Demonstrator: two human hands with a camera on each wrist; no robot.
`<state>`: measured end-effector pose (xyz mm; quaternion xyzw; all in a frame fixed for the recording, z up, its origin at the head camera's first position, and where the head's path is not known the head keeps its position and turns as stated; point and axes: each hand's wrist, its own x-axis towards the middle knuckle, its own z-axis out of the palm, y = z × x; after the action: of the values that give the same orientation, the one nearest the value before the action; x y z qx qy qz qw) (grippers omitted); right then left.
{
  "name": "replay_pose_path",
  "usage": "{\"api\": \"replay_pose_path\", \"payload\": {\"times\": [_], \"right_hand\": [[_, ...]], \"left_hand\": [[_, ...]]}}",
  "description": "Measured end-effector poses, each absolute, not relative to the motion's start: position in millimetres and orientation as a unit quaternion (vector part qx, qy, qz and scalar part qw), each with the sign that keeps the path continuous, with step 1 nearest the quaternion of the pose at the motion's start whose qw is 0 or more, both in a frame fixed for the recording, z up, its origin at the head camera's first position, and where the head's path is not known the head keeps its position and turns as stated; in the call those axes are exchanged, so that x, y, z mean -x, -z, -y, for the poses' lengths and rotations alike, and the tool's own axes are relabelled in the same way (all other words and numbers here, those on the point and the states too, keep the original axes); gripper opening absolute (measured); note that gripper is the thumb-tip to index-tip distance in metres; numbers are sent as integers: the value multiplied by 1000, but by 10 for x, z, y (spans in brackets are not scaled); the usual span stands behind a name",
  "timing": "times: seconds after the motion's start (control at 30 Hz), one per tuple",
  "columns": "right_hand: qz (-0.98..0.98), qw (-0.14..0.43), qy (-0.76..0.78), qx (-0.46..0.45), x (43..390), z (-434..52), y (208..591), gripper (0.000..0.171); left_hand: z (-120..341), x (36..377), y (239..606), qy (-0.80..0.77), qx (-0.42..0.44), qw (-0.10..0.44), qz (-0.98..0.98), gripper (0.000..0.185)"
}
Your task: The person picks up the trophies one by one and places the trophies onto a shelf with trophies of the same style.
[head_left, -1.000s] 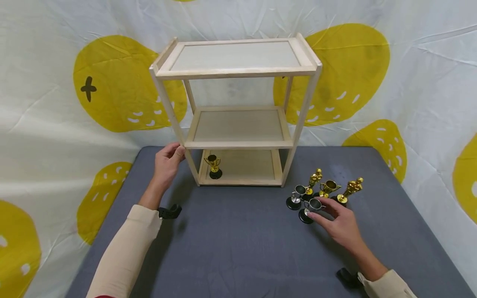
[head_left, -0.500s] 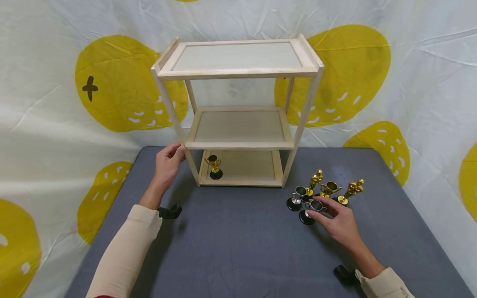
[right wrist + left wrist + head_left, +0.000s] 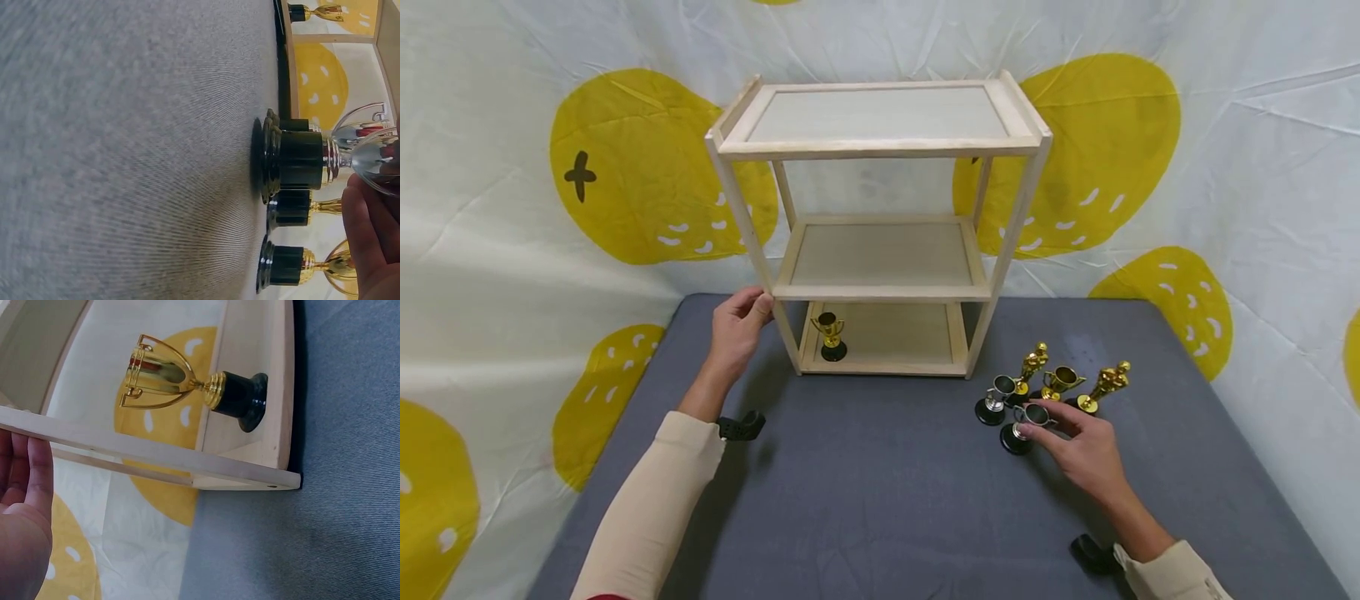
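Observation:
A pale wooden three-tier shelf (image 3: 880, 292) stands at the back of the table. My left hand (image 3: 737, 329) holds its front left post, with the fingertips against the wood in the left wrist view. A gold trophy cup (image 3: 829, 336) on a black base stands upright at the left of the bottom tier. My right hand (image 3: 1084, 450) pinches a silver trophy cup (image 3: 303, 159) between thumb and fingers. The cup is upright, low over the table; whether its base touches the cloth I cannot tell. Another silver trophy cup (image 3: 996, 400) stands just behind it.
Behind the right hand stand two gold figurine trophies, one on the left (image 3: 1032, 365) and one on the right (image 3: 1107, 386). A gold trophy cup (image 3: 1062, 382) is between them. Grey cloth covers the table (image 3: 880, 483); a patterned curtain (image 3: 1240, 167) hangs behind.
Both hands keep almost the same places and grips. The silver trophy cup in the right hand has hardly moved; the view shifts slightly.

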<state>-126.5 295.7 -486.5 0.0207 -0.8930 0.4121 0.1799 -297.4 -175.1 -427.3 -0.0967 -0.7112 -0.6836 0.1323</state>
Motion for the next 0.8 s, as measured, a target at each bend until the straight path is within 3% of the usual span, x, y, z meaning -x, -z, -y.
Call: {"api": "replay_pose_path", "payload": {"times": [0.33, 0.6, 0.8], "right_hand": [[904, 191, -382, -14, 1215, -2976, 4772, 39], [896, 205, -392, -26, 1211, -2956, 4619, 39], [884, 218, -412, -36, 1187, -2947, 4489, 38]], "left_hand": [[1761, 2963, 4276, 684, 98, 127, 711, 20], [1760, 2960, 4251, 677, 96, 129, 718, 38], [1749, 2964, 4264, 678, 89, 131, 718, 38]]}}
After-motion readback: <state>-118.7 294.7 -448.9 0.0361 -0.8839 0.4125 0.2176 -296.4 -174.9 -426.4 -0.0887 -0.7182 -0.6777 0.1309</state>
